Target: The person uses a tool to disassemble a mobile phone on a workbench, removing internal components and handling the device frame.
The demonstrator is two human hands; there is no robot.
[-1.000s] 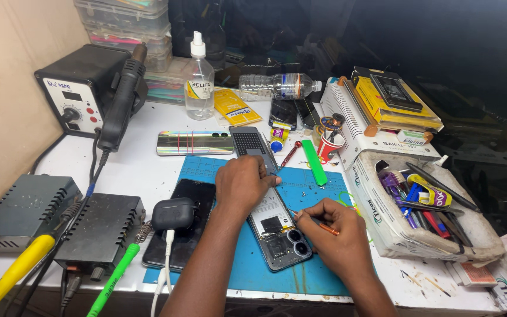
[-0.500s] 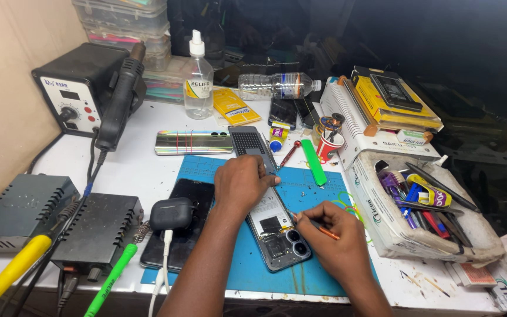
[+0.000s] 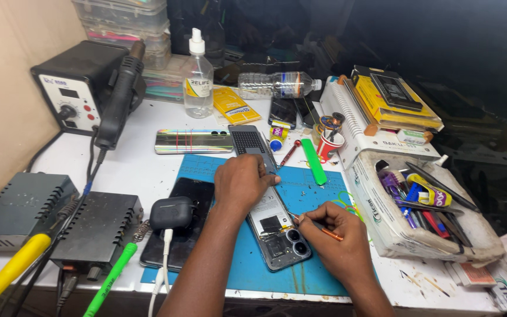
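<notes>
Left hand (image 3: 243,183) is pressing flat on the opened smartphone (image 3: 278,232); right hand (image 3: 337,238) is pinching an orange-handled tool (image 3: 323,229) at its interior.

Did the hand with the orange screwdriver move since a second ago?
No. The right hand sits at the same spot beside the opened phone on the blue mat, its orange screwdriver tip at the phone.

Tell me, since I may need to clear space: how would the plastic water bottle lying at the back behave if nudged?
The water bottle lies on its side, so it would probably roll. It looks nearly empty, so likely light and easily shifted. Its thin clear wall may dent under a squeeze.
</notes>
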